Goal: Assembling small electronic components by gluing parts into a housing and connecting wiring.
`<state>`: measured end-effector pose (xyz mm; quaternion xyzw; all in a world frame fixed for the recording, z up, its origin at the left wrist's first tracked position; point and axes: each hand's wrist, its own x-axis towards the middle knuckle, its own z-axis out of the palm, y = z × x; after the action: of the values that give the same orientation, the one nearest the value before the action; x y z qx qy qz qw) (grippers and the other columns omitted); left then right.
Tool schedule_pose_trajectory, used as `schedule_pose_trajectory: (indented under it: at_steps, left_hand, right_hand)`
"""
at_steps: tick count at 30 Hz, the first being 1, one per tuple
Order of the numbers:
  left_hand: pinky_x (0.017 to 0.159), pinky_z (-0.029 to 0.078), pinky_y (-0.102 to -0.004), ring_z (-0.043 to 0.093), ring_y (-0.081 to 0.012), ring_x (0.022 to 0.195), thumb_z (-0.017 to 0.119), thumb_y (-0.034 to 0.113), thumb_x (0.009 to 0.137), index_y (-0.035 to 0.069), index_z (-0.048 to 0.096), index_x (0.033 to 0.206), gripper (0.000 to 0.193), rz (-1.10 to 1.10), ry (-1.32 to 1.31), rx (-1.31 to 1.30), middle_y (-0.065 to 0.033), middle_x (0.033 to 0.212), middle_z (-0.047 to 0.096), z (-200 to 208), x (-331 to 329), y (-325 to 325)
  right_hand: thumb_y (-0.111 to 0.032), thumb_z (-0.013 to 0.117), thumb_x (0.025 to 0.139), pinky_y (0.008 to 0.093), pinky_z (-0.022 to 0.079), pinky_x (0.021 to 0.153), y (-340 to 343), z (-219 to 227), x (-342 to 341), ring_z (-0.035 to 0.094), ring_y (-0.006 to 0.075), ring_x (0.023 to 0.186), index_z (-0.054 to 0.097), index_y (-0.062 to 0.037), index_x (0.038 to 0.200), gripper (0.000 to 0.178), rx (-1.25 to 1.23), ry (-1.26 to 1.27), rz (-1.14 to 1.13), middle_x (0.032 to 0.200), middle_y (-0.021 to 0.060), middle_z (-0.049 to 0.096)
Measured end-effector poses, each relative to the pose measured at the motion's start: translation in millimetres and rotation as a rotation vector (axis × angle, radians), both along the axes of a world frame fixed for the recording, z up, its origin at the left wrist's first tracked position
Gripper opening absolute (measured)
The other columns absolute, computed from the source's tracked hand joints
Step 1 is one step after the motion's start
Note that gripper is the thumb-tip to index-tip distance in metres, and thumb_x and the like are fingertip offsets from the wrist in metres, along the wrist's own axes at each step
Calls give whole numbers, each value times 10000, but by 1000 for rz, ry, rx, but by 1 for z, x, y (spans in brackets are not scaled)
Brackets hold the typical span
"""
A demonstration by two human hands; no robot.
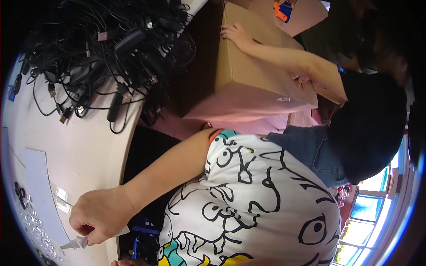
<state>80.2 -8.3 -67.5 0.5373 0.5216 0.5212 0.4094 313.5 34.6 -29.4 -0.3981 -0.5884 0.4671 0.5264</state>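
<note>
My right hand (101, 216) reaches over the white table from a patterned sleeve, back of the hand up. Its thumb and fingers pinch a small pale, pointed piece (74, 243); its exact kind is unclear. Beside that piece lies a scatter of clear, shiny bits (37, 224) along the table's far left side. A long white strip (43, 195) rests flat near my knuckles. Of my left hand (124, 263), only a sliver shows at the bottom edge, and its fingers are mostly cut off.
A large tangled heap of black cables (106, 48) covers the upper part of the table (95, 146). A person in black holds a big cardboard box (262, 71) beside it. Another hand grips an orange and blue tape dispenser (282, 12). A blue bin (144, 230) stands below the table edge.
</note>
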Motion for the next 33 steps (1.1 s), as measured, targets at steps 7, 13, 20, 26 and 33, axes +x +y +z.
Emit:
schedule_pose_trajectory:
  at_steps: [7,13,20,26,33]
  left_hand:
    - [448,290,-233,357,-98,496,569,183,820,17,474,903,209,38,176,-187,-1,576,407,7,-7,-2]
    - [441,285,-233,354,-99,483,578,189,809,23,468,861,206,53,134,-80,0,567,406,2,6,-1]
    - [434,281,-232,350,-101,468,588,196,796,31,461,813,209,59,116,-25,1,556,404,-1,11,-2]
    - [428,276,-232,348,-102,456,596,202,785,37,455,772,218,72,102,1,1,547,402,-3,9,-3]
    - [421,271,-232,344,-103,441,606,209,773,44,448,723,234,82,100,27,2,536,400,-4,7,-1]
  right_hand:
    - [-180,605,677,351,399,544,1,4,-1,531,272,600,523,-5,621,201,-12,30,36,622,118,532]
    - [-186,629,641,339,425,544,2,5,-1,561,267,594,558,9,636,208,3,31,12,620,132,570]
    - [-181,599,667,352,400,553,2,5,-2,531,275,611,517,-14,625,191,20,36,35,635,116,529]
    - [-171,603,660,350,398,548,2,4,-5,530,274,609,516,-15,623,183,15,30,29,633,113,525]
    - [-165,601,661,346,395,542,1,9,-2,526,268,604,511,-9,626,183,0,21,47,629,108,519]
